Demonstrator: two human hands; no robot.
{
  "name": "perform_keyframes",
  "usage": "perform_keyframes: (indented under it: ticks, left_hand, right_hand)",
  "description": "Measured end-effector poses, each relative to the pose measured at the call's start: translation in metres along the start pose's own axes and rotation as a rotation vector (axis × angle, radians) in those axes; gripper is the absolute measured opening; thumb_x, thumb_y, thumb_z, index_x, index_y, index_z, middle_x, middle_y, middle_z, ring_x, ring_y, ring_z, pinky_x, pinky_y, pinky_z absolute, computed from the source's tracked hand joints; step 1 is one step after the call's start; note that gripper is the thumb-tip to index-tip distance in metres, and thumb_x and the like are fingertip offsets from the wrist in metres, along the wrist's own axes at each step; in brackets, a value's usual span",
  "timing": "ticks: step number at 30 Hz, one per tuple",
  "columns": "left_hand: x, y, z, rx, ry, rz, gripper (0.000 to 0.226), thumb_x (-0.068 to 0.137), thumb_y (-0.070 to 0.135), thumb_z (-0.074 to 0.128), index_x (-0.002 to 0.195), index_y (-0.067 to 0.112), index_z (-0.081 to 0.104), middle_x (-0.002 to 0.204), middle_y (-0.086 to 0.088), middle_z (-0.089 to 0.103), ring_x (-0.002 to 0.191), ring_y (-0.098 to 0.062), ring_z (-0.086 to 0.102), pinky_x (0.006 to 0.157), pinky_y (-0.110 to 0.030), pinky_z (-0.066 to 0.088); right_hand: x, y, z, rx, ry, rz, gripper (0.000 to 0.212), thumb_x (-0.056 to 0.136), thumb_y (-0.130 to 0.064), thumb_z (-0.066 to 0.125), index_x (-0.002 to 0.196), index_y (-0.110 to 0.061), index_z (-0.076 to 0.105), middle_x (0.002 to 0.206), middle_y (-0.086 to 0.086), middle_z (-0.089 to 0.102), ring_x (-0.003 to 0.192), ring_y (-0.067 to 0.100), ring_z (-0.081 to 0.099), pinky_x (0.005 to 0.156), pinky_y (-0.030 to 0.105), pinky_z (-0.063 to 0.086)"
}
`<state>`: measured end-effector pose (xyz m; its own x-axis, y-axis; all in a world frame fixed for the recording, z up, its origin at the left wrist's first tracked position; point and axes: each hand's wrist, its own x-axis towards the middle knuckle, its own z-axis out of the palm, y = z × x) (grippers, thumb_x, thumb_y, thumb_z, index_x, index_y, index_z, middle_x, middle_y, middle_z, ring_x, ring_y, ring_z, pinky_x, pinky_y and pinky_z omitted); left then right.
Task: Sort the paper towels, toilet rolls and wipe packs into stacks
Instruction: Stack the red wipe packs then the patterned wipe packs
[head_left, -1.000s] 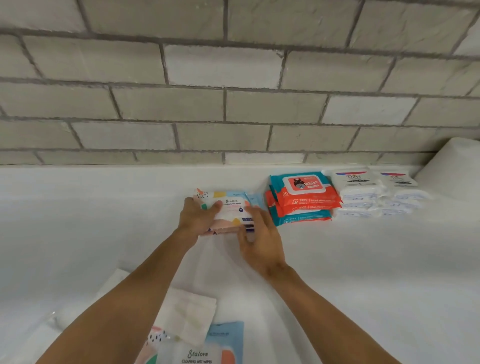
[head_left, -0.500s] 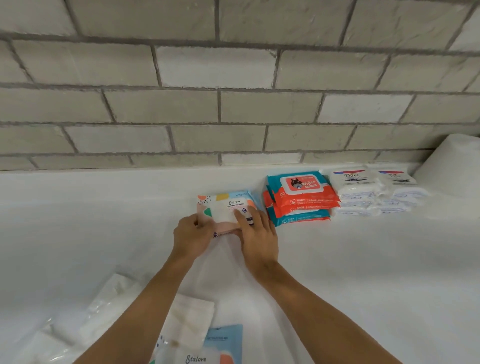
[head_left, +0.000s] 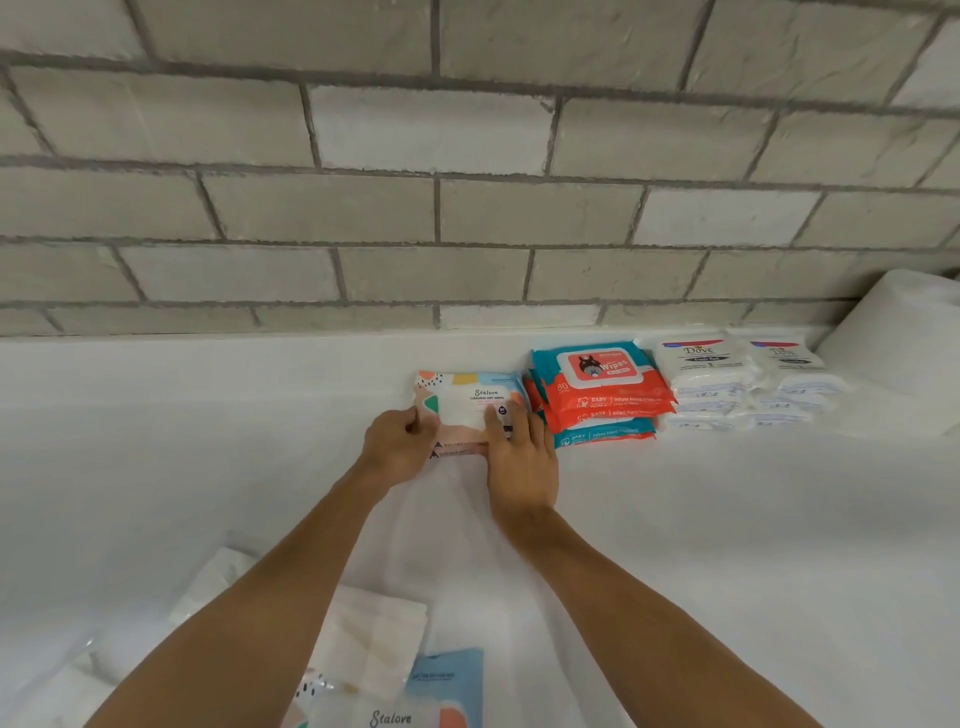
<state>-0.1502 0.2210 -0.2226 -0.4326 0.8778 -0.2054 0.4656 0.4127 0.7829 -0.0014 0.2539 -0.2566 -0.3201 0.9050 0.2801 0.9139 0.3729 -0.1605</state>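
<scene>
While flat, pack (head_left: 470, 402) under right hand (head_left: 522, 457).

The pastel plastic Stalove wipe packs (head_left: 467, 397) are lying just left of the red-and-teal baby-wipe stack (head_left: 605, 387); the white Dove pack stacks (head_left: 706, 379) are sitting just right of it.

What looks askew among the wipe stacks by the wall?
The baby wipes stack is slightly fanned: its lower packs poke out leftward, toward the Stalove stack that the left hand grips and the right hand presses.
</scene>
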Motion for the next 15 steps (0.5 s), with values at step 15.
perform_keyframes:
  ticks: [15]
  left_hand:
    - [-0.071,-0.011,-0.049,-0.25,0.036,0.073,0.025,0.094,0.029,0.06,0.116,0.02,0.067,0.111,0.001,0.066,0.096,-0.015,0.062,0.075,-0.025,0.047]
  right_hand:
    - [-0.049,-0.016,-0.063,0.493,-0.041,-0.019,0.042,0.096,-0.018,0.055,0.138,-0.02,0.051,0.144,0.005,0.05,0.131,0.025,0.046,0.102,0.039,0.048]
